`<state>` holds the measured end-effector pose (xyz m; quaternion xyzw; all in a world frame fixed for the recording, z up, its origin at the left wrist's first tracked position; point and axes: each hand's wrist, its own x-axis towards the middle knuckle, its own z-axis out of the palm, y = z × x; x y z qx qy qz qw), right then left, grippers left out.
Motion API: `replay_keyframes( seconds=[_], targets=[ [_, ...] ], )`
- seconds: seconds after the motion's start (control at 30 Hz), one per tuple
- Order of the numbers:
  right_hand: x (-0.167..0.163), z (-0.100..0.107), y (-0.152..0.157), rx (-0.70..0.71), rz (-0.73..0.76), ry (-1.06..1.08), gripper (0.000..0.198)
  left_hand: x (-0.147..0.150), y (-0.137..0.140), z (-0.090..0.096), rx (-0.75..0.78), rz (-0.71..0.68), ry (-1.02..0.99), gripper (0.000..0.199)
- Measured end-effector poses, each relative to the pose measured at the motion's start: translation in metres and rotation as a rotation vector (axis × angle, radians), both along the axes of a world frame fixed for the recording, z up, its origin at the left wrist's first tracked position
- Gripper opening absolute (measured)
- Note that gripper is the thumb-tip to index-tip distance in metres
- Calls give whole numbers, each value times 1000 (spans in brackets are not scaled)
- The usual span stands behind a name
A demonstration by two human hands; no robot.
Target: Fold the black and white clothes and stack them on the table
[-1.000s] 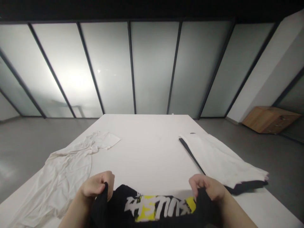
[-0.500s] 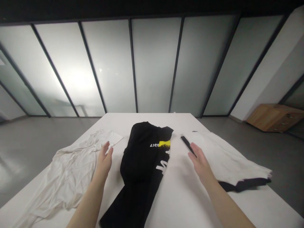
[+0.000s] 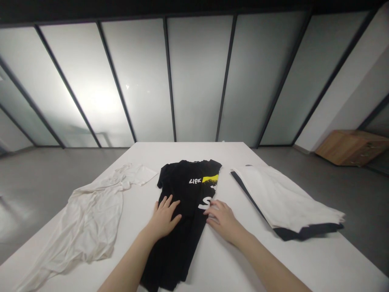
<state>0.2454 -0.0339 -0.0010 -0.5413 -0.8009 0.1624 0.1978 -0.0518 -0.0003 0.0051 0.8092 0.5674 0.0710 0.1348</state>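
A black T-shirt [image 3: 182, 186] with white lettering and a yellow patch lies lengthwise in front of me, its sides folded in to a long narrow shape. Its collar end points away from me. My left hand [image 3: 165, 215] rests on the shirt's left side with fingers spread. On the right edge, by the white print, my right hand [image 3: 221, 219] touches the cloth with its fingers slightly bent and apart. Neither hand grips the fabric.
A crumpled white shirt [image 3: 97, 219] spreads over the left of the white table [image 3: 225, 267]. To the right lies a stack of flat garments, a white one [image 3: 282, 194] over a dark one [image 3: 291, 234]. Behind stand frosted glass panels [image 3: 197, 81] and a wooden cabinet [image 3: 352, 148].
Both hands have come inward and down onto the black T-shirt. Its puffed left side has settled flat, and a short sleeve now shows at the upper left.
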Motion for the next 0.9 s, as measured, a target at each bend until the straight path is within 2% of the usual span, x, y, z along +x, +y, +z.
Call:
replay_keyframes(
  seconds=[0.07, 0.17, 0.23, 0.3, 0.37, 0.43, 0.53, 0.6, 0.8, 0.9],
  targets=[
    [1, 0, 4, 21, -20, 29, 16, 0, 1, -1, 1, 4, 4, 59],
    [0, 2, 4, 64, -35, 56, 18, -1, 2, -2, -1, 7, 2, 59],
    [-3, 5, 0, 98, 17, 64, 35, 0, 2, -2, -2, 3, -2, 59],
    [-9, 10, -6, 88, 163, 58, 61, 0, 2, -2, -2, -4, -4, 60],
    [-15, 14, -12, 36, 309, 37, 75, 0, 2, -1, -2, -10, 1, 62],
    [-19, 17, -14, 5, 351, 16, 70, 0, 3, -2, -3, -10, 10, 63],
    [-18, 17, -11, 24, 270, 9, 44, 0, 6, -6, 15, 7, 30, 64],
    [-13, 15, -6, 37, 209, 23, 34, 0, 9, -8, 42, 32, 55, 66],
    [9, 7, 6, 78, 77, 85, 26, -9, 18, -11, 68, 149, 133, 61],
    [27, 6, 13, 112, -55, 129, 22, -17, 22, -8, 77, 218, 144, 56]
  ],
)
